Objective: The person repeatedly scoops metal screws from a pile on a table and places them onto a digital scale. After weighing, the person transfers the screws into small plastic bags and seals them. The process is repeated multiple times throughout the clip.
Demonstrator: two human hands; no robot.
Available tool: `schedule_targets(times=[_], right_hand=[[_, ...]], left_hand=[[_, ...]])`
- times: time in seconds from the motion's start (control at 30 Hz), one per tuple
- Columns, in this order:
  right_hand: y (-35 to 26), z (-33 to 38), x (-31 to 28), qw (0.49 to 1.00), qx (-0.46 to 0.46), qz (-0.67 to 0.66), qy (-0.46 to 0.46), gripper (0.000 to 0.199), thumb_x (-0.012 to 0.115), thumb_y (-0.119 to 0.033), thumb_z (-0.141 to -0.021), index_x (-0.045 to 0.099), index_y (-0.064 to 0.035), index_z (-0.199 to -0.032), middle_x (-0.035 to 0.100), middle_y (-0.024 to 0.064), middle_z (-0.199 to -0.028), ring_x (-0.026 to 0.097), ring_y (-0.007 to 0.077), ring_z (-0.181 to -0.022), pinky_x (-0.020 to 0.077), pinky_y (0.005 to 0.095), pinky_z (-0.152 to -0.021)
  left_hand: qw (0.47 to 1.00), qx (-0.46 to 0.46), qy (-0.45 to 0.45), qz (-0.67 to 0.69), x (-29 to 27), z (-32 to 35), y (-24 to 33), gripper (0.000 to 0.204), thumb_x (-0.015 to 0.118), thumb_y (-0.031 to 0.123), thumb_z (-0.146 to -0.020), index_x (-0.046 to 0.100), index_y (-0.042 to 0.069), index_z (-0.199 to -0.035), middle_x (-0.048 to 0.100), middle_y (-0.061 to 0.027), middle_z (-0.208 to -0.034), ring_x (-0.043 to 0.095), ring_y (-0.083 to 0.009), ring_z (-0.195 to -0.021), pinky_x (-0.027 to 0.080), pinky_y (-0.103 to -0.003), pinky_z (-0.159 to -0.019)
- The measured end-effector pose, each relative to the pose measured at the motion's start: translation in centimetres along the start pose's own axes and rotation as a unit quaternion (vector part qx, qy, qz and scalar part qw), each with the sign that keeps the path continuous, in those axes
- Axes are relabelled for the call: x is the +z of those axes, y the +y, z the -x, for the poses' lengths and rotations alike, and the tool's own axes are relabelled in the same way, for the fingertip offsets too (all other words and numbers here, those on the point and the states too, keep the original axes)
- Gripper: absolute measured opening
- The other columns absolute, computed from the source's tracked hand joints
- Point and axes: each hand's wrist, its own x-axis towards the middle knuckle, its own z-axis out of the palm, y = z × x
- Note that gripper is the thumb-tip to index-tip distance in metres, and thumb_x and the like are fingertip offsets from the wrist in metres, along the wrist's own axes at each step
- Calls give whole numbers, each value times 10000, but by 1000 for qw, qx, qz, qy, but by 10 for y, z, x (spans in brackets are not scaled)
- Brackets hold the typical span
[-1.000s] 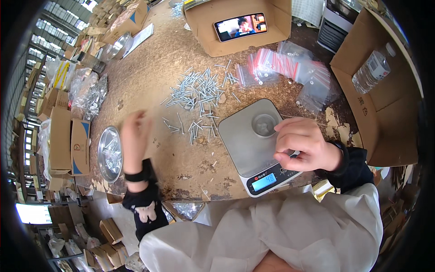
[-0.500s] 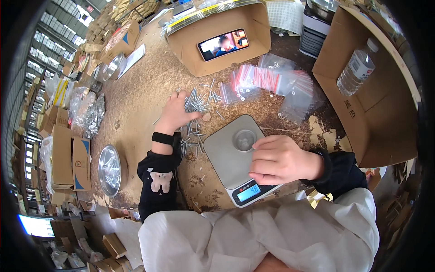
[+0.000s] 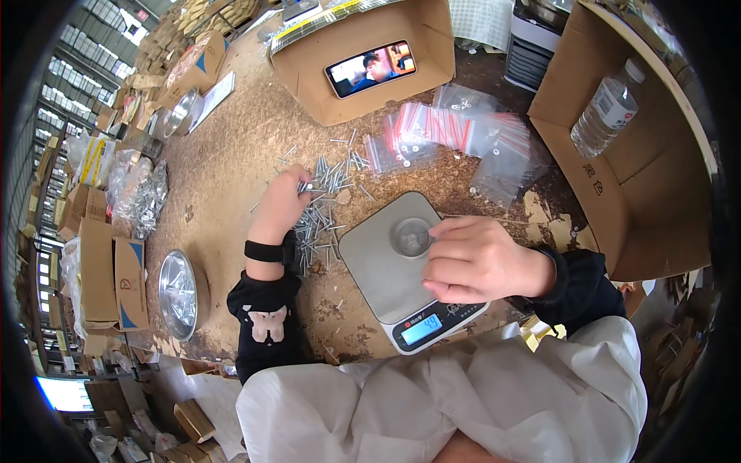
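At the left edge of a pile of silver screws [image 3: 333, 176], my left hand [image 3: 284, 202] is closed, with several screws showing at its fingertips. More screws lie loose beside that wrist. My right hand [image 3: 480, 261] is curled over the right side of a grey kitchen scale [image 3: 374, 266] with a lit display. Its fingertips are pressed together at the edge of a small clear round dish [image 3: 411, 238] on the weighing plate. Whatever those fingers may hold is hidden.
Clear zip bags [image 3: 440, 131] with small white parts lie beyond the scale. A phone [image 3: 370, 69] leans in a cardboard box [image 3: 340, 112]. On the right, another open box [image 3: 656, 208] holds a water bottle [image 3: 606, 116]. A metal bowl [image 3: 179, 297] stands at left.
My left hand has gone from spread fingers over the screw pile to closed fingers holding screws, a little lower and to the left. My right hand stays by the dish.
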Motion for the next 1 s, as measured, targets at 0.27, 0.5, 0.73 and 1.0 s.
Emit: schedule_targets(times=[0.27,0.5,0.73,1.0], right_hand=[[4,-8,-9,987,146,-53,-42,541,749,-176,-715,579,-48,-1213,563,154,-1231,519,390,-1180,411,504,-1020],[2,-5,-2,971,198,-13,-136,822,786,-189,-744,378,-68,-1447,500,161,-1354,410,372,-1342,235,581,-1149],[7,-3,4,961,226,-32,-155,844,802,-163,-745,373,-62,-1464,516,154,-1371,435,342,-1345,211,581,-1167],[5,-4,5,965,226,-39,-127,772,796,-171,-744,435,-59,-1417,585,145,-1237,521,325,-1227,261,554,-1132]], left_hand=[[995,-36,44,79,-29,2,13,262,723,15,-779,585,36,-1000,552,-44,-749,568,-149,-736,473,-308,-674],[995,-16,67,72,-44,4,24,286,724,-5,-786,606,39,-1042,558,-37,-761,563,-129,-729,470,-296,-650],[991,18,56,118,-52,7,37,237,729,15,-788,638,32,-1006,661,-131,-850,655,-249,-843,518,-343,-728],[963,71,-71,250,-58,25,121,169,695,18,-848,650,25,-1011,679,-43,-903,638,-116,-823,510,-263,-654]])
